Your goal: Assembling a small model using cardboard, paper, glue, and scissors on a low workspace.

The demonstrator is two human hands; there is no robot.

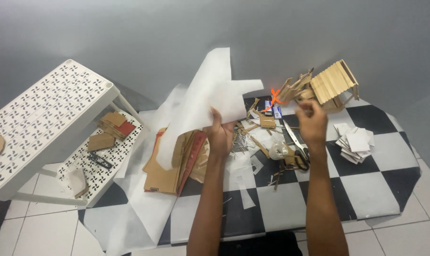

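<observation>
A large white paper sheet [210, 95] is held up off the floor by the left hand [221, 135], its fingers pinched on the sheet's lower edge, so that the sheet stands above the stack of brown cardboard pieces [174, 163]. The right hand [312, 124] is raised near the small house of wooden sticks [332, 85]; its fingers are curled together, but whether anything is pinched between them cannot be told. Scissors [296, 142] lie just below it on the checkered black-and-white mat [366, 185], with a pile of white cards [353, 142] to the right. The step in hand is judged to be the handling of the sheet; a firm grip on its edge is called for next.
</observation>
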